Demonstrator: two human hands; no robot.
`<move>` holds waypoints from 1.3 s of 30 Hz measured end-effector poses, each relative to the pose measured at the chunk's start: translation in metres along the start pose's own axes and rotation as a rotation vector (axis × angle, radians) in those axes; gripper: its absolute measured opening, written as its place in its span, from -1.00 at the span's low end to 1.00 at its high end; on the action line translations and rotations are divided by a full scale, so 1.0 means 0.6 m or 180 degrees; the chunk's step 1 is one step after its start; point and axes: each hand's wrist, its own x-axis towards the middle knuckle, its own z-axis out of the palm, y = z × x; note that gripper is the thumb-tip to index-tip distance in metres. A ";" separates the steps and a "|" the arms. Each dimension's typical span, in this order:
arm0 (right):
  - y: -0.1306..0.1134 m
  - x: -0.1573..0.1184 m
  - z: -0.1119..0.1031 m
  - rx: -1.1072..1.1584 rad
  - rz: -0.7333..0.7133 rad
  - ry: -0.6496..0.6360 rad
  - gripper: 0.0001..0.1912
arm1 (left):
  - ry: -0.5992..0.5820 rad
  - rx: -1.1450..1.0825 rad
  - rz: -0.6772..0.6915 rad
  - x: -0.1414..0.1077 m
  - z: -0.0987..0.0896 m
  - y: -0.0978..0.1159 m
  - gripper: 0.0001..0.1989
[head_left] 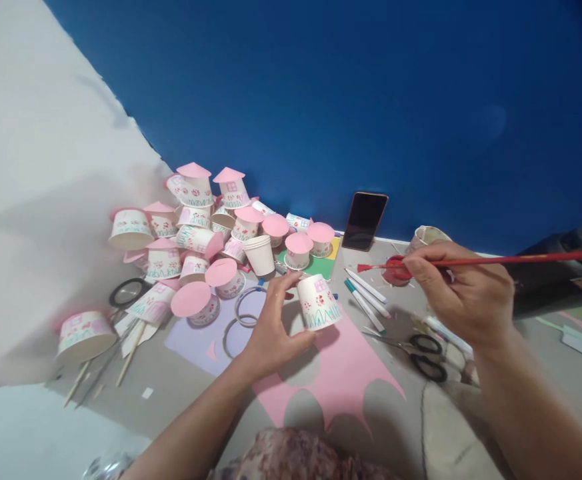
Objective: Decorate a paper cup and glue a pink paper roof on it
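Note:
Between the thumb and fingers of my left hand (pixel 275 333) is a white paper cup (pixel 319 303), turned upside down. It bears a pink window, red flowers and green grass strokes. A thin red paintbrush (pixel 521 259) is pinched in my right hand (pixel 463 293), its red-tipped bristles pointing left. Just behind that hand stands a small red paint pot (pixel 397 272), partly hidden by the fingers. Under the cup lies a pink paper sheet (pixel 343 373) with round pieces cut out of it.
Many decorated cups (pixel 195 243) with pink cone roofs are heaped at the left. Plain stacked cups (pixel 259 255) stand before them. A phone (pixel 365 220) leans on the blue wall (pixel 331 100). Markers (pixel 368 300), scissors (pixel 425 350) and grey tape rings (pixel 241 330) lie about.

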 end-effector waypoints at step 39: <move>0.062 0.013 0.001 -0.1761 0.0487 -0.1362 -0.37 | 0.0394 0.0575 0.0684 0.007 0.009 -0.033 -0.11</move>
